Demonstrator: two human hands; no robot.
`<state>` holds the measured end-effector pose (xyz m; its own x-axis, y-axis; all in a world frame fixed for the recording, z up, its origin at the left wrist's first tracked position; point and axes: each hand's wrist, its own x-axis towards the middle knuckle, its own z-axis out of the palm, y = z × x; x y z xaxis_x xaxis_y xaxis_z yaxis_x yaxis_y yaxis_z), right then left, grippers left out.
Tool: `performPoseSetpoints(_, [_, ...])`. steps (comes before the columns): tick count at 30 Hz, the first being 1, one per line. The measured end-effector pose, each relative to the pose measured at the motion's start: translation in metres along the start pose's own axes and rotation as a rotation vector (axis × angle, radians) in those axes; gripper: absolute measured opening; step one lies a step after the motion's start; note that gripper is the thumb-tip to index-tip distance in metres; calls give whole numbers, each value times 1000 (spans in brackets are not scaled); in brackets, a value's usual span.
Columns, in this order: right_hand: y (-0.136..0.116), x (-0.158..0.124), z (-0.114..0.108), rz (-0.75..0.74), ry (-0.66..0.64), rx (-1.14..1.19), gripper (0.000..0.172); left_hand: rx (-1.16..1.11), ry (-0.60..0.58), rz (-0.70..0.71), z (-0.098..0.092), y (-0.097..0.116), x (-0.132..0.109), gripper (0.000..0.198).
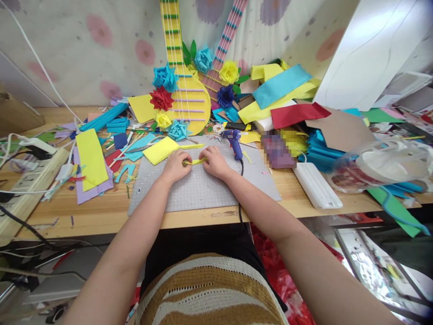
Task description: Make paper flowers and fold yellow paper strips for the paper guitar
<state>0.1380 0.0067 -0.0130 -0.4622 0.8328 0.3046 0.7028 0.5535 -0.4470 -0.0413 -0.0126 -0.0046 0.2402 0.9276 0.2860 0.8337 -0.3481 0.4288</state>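
Observation:
My left hand [176, 165] and my right hand [214, 161] rest on a grey cutting mat [203, 187] on the wooden table. Both pinch a narrow yellow foam strip [195, 161] that stretches between them, fingers curled on its ends. A larger yellow foam sheet [160, 150] lies just left of my left hand. A blue glue gun [234, 141] stands right behind my right hand, its black cord running toward the table edge. Scissors [144, 146] lie to the left of the sheet.
Foam guitars [184, 67] with paper flowers lean on the back wall. Coloured foam sheets and scraps pile up at left and right. A power strip [27, 180] with cables sits at the left edge, and a white plastic bar [316, 186] and clear container [382, 167] at right.

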Motion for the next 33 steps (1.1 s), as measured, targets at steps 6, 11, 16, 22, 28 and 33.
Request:
performPoseSetpoints(6, [0, -4, -7, -13, -43, 20, 13, 0, -37, 38, -5, -2, -4, 10])
performPoseSetpoints(11, [-1, -2, -5, 75, -33, 25, 15, 12, 24, -38, -1, -2, -2, 10])
performPoseSetpoints(16, [-2, -2, -2, 64, -42, -5, 18, -23, 27, -66, 1, 0, -3, 17])
performPoseSetpoints(22, [0, -1, 4, 59, -27, 47, 24, -78, 21, -79, 2, 2, -2, 26])
performPoseSetpoints(28, [-1, 3, 4, 122, -20, 234, 10, -44, 29, -28, 1, 7, 1, 15])
performPoseSetpoints(33, [2, 3, 0, 177, -12, 447, 15, -104, -29, -96, -3, 15, -3, 17])
